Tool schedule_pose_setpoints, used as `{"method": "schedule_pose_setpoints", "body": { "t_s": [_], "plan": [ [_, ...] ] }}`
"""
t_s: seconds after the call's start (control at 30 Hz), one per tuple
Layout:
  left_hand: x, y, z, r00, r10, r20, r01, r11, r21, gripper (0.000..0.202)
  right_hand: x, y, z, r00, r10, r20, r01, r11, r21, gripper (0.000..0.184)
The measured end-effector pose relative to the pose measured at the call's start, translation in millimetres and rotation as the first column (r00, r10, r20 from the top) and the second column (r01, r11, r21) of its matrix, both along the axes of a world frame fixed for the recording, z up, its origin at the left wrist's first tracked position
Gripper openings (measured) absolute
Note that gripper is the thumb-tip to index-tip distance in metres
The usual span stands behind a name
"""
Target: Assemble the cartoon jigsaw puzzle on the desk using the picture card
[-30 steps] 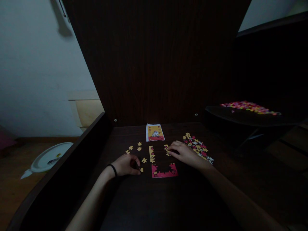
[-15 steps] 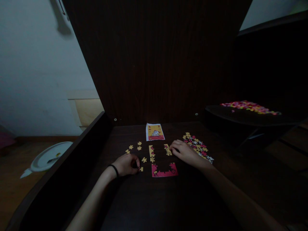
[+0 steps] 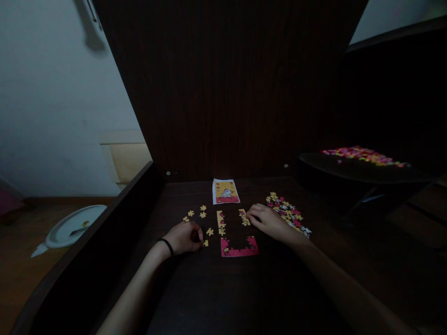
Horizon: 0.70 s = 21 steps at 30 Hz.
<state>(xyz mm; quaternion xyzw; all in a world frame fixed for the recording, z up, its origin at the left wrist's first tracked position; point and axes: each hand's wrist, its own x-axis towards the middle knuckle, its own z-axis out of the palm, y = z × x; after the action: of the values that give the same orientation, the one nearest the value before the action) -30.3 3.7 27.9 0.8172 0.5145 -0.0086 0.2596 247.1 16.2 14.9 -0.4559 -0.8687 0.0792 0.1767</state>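
Note:
My left hand (image 3: 184, 236) is closed in a pinch, fingertips at a small yellow puzzle piece (image 3: 206, 243). Several loose yellow pieces (image 3: 209, 231) lie above and around it. My right hand (image 3: 266, 218) rests on the table with fingers stretched and slightly bent, their tips against a short joined yellow strip (image 3: 244, 217). Opposite it stands another yellow strip (image 3: 220, 222) of joined pieces. Below both, a joined pink section (image 3: 240, 252) forms a U shape, apart from the strips.
A reference picture (image 3: 226, 191) lies at the back of the dark table. To the right is a heap of mixed puzzle pieces (image 3: 289, 214). Colourful small pieces (image 3: 365, 156) cover part of a dark stool-like surface. A raised board (image 3: 104, 232) edges the left; a white lid (image 3: 75, 228) lies on the floor.
The yellow piece at my left fingertips has shifted very slightly away from me. My right hand stays in place beside its strip. The view has moved a little.

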Motion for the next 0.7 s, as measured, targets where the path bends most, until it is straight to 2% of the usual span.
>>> {"method": "schedule_pose_setpoints", "body": {
  "t_s": [0.1, 0.2, 0.33, 0.4, 0.57, 0.63, 0.7],
  "plan": [
    [-3.9, 3.6, -0.5, 0.999, 0.041, 0.018, -0.042, 0.999, 0.011, 0.022, -0.3, -0.4, 0.6, 1.0, -0.004, 0.013, 0.004, 1.0, 0.002, 0.025],
    [-10.8, 9.1, 0.0, 0.987, 0.157, 0.039, -0.159, 0.985, 0.072, 0.023, -0.6, -0.7, 1.2, 1.0, -0.005, 0.023, 0.005, 1.0, 0.007, 0.026],
    [-20.1, 14.4, 0.7, 0.938, 0.33, 0.108, -0.346, 0.911, 0.224, 0.02, -0.2, -0.2, 0.4, 1.0, 0.0, 0.026, -0.001, 1.0, 0.013, 0.027],
    [-22.5, 15.2, 1.2, 0.916, 0.382, 0.121, -0.4, 0.868, 0.293, 0.019, 0.3, 0.2, -0.4, 1.0, 0.001, 0.021, -0.002, 1.0, 0.008, 0.027],
    [-19.6, 16.5, -2.0, 0.901, 0.418, 0.112, -0.426, 0.81, 0.402, 0.017, 0.5, 0.4, -1.5, 1.0, 0.002, 0.004, -0.003, 1.0, 0.01, 0.026],
    [-16.0, 17.9, -7.4, 0.912, 0.392, 0.121, -0.401, 0.79, 0.464, 0.019, 0.0, 0.4, -1.8, 1.0, -0.002, 0.006, 0.002, 1.0, 0.012, 0.026],
    [-11.6, 19.3, -14.7, 0.944, 0.306, 0.122, -0.324, 0.793, 0.516, 0.023, -0.4, 0.6, -2.4, 1.0, 0.0, 0.012, 0.0, 1.0, 0.015, 0.026]
  ]
}}
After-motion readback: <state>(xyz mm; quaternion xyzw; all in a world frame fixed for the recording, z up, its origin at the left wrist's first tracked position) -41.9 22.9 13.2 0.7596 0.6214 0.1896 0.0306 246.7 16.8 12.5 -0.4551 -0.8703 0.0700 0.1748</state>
